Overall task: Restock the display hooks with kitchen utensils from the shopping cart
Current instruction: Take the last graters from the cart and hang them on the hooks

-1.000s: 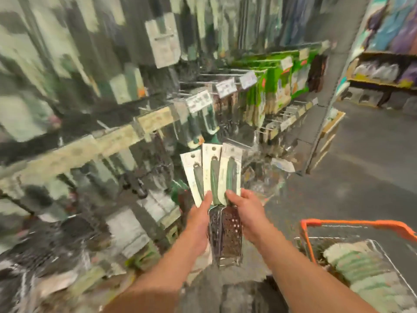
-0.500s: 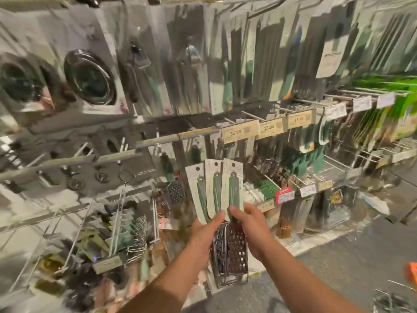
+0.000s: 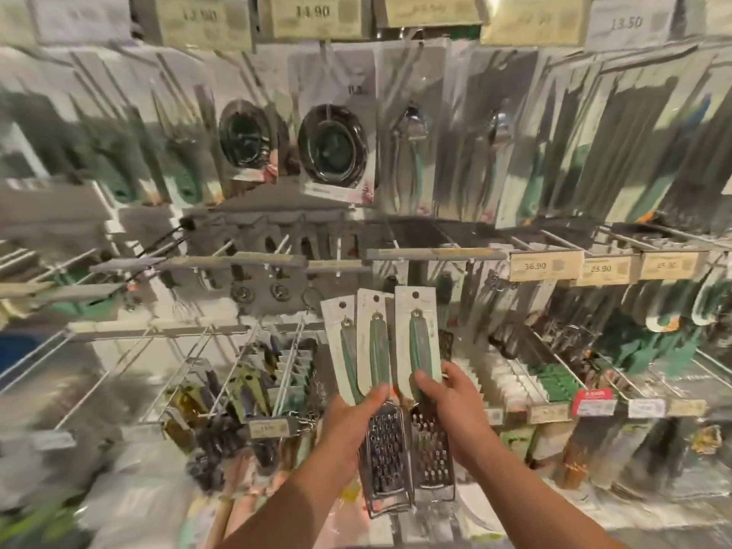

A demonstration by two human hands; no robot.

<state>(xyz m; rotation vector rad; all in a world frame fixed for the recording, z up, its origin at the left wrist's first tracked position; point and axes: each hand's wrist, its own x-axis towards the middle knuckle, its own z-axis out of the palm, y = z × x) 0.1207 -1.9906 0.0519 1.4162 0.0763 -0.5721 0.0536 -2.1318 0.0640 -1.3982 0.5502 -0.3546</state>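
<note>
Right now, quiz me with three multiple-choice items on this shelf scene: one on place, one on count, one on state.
1. Where are the carded graters?
A. hanging on a hook
B. in both hands, in front of the display
C. on the floor

2. How many backing cards fan out above the hands?
A. one
B. three
C. five

3. What is the right hand doing?
A. gripping the rightmost grater's handle
B. hanging idle
C. pointing at a price tag

Answers:
1 B: the left hand and right hand hold them up before the hooks.
2 B: three cards show side by side.
3 A: its fingers curl round the green handle.
</note>
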